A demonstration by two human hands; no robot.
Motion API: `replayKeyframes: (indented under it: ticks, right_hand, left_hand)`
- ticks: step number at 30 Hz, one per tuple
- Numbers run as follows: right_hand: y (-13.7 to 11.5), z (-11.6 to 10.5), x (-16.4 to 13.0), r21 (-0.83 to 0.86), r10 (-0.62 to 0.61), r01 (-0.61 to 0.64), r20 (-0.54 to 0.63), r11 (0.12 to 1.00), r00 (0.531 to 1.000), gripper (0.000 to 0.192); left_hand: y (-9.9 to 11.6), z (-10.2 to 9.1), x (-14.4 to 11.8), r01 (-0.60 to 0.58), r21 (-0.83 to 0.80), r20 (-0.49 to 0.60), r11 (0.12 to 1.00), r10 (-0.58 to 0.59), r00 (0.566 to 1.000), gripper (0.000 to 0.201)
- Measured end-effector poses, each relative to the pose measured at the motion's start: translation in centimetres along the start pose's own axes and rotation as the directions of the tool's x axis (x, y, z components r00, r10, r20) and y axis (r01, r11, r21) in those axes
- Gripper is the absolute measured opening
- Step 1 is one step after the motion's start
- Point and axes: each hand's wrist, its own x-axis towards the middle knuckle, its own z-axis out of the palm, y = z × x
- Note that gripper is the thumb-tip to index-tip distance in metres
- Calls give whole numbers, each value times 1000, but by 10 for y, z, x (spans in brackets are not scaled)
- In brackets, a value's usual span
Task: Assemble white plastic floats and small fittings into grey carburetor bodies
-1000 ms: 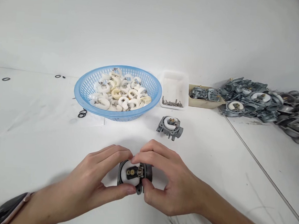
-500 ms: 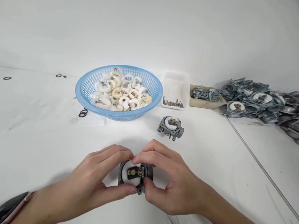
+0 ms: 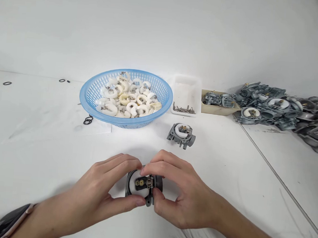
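Observation:
Between my two hands, on the white table, sits a grey metal carburetor body (image 3: 157, 185), its open face up. A white C-shaped float (image 3: 133, 190) lies inside it, around brass jets (image 3: 141, 183). My left hand (image 3: 101, 186) grips the carburetor's left side, thumb at the front and fingers at the back. My right hand (image 3: 188, 191) is closed on the right side, its index finger over the float's far end and its thumb by the hinge. Whether a small pin is under the right fingertips I cannot tell. A second carburetor body with a float (image 3: 180, 131) rests just beyond.
A blue basket (image 3: 124, 121) holds many white floats. Beside it stand a white tray (image 3: 187, 88) with thin metal pins (image 3: 184, 109) and a beige box (image 3: 217, 109) of carburetor parts. More carburetor bodies (image 3: 272, 106) pile up at right. Black O-rings (image 3: 87, 120) lie at left.
Almost nothing differs. My right hand has shifted very slightly downward at the carburetor; both hands keep their hold.

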Motion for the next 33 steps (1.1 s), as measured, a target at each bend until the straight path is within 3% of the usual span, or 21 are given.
replayKeyframes:
  ticks: [9,20,33]
  right_hand:
    - [0,0,1,-4,-31,31,1,1000,1000,41]
    - [-1,-1,1,2,-25,25,15,1000,1000,47]
    - [1,-1,1,-18,-17,17,13,1000,1000,46]
  left_hand:
    - [0,0,2,-31,2,-37,1000,31,999,22]
    - [1,0,1,-13,-5,-47,1000,13,999,25]
    - [-1,1,-2,-6,-19,0,1000,6,1000,23]
